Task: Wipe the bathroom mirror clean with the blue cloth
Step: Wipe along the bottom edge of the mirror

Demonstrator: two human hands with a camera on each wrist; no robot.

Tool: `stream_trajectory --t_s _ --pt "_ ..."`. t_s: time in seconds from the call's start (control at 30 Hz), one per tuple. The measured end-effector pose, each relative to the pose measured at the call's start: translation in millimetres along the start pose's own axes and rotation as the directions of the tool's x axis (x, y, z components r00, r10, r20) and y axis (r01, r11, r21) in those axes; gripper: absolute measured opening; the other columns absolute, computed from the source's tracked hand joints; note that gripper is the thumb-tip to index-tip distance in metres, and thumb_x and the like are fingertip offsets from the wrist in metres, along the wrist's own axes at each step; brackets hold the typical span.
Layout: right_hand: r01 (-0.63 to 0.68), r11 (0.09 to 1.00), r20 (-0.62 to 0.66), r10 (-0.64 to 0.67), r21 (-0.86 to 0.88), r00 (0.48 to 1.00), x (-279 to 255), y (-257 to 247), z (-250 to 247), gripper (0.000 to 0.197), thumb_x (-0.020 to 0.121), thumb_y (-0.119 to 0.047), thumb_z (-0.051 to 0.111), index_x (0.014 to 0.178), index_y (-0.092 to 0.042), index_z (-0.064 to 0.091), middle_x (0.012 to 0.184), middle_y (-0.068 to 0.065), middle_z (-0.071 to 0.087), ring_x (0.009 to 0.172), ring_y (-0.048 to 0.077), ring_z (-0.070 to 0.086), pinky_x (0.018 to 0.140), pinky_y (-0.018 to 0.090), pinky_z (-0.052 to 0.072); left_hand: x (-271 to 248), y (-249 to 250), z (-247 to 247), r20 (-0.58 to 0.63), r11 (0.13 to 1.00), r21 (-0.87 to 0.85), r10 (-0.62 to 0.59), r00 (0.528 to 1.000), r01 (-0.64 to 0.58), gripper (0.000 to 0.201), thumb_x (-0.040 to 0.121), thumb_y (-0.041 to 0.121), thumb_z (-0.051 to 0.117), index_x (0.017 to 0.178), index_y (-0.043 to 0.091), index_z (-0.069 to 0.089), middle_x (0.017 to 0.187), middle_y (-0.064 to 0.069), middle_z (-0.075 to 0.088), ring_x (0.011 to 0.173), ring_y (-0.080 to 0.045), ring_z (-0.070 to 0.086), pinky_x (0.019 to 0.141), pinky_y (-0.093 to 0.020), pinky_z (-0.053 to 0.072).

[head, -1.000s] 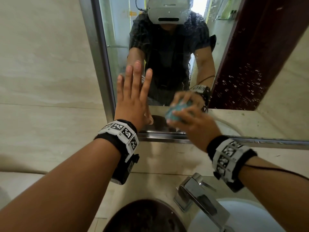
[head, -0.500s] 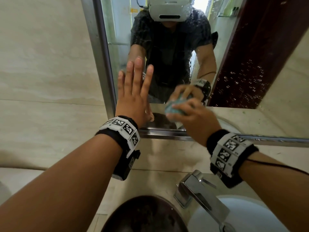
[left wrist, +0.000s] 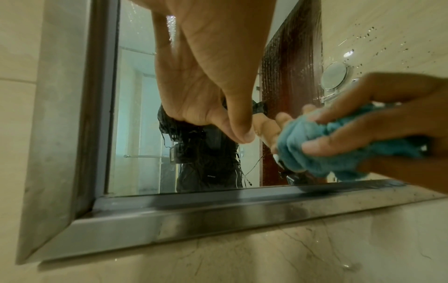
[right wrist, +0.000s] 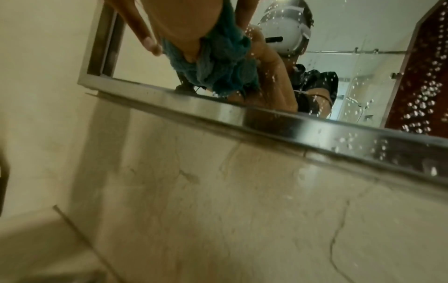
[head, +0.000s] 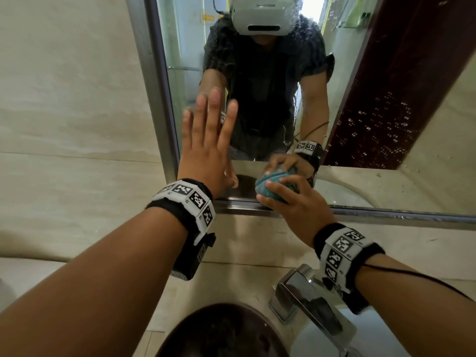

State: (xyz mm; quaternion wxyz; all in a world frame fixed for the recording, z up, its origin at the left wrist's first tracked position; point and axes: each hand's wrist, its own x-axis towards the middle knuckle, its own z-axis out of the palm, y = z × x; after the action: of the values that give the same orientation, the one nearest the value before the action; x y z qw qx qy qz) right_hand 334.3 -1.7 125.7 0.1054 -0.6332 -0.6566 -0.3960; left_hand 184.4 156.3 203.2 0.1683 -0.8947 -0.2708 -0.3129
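The bathroom mirror [head: 373,73] fills the wall ahead in a steel frame [head: 154,81]; water drops speckle its right part. My left hand [head: 206,140] lies flat against the glass near the lower left corner, fingers straight and pointing up. My right hand [head: 291,199] grips the bunched blue cloth [head: 268,186] and presses it on the glass just above the bottom frame rail. The left wrist view shows the blue cloth [left wrist: 322,151] wadded between thumb and fingers beside my left hand [left wrist: 218,80]. In the right wrist view the blue cloth [right wrist: 218,63] meets its reflection.
A chrome tap [head: 306,300] and white basin [head: 373,341] sit below my right wrist, with a dark round bowl [head: 221,333] at the bottom centre. Beige marble wall [head: 72,99] lies left of the mirror. The steel bottom rail [left wrist: 218,208] juts out under the glass.
My right hand with the cloth has slid down the glass from mid-height to just above the bottom rail. The left hand has stayed flat on the mirror.
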Motion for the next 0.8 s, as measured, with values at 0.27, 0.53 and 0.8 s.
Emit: stream_trajectory --t_s 0.27,0.53,0.8 --pt "-0.109 0.992 0.199 0.096 0.056 0.975 -5.5 -19.3 -7.0 0.042 0.070 -0.029 0.077 0.111 -0.022 0.068 0.116 0.004 0.061 0.105 0.030 0.049 0.066 0.040 0.056 -0.2 1.8 -3.3 0.015 1.000 0.008 -0.010 1.000 0.010 0.145 0.049 0.059 0.083 0.146 0.014 -0.016 0.155 -0.024 -0.007 0.142 -0.041 -0.008 0.114 -0.051 -0.009" --pt "-0.039 0.999 0.134 0.034 0.036 0.990 -6.1 25.8 -27.9 0.065 0.054 0.000 0.083 0.112 -0.020 0.062 0.112 0.008 0.059 0.098 0.032 0.046 0.061 0.040 0.055 -0.3 0.8 -1.1 -0.013 1.000 -0.011 0.002 1.000 -0.002 0.148 0.043 0.056 0.087 0.148 0.013 -0.009 0.155 -0.024 -0.002 0.141 -0.040 -0.007 0.114 -0.051 -0.008" --pt "-0.232 0.971 -0.262 0.209 -0.058 0.942 54.4 31.9 -36.6 0.040 0.083 -0.008 0.061 0.121 -0.020 0.060 0.124 0.010 0.058 0.105 0.039 0.052 0.085 0.041 0.047 -0.1 -1.4 4.1 -0.047 1.000 -0.009 0.012 0.999 -0.012 0.148 0.038 0.058 0.087 0.148 0.011 0.000 0.154 -0.027 0.004 0.141 -0.043 0.000 0.114 -0.054 -0.001"
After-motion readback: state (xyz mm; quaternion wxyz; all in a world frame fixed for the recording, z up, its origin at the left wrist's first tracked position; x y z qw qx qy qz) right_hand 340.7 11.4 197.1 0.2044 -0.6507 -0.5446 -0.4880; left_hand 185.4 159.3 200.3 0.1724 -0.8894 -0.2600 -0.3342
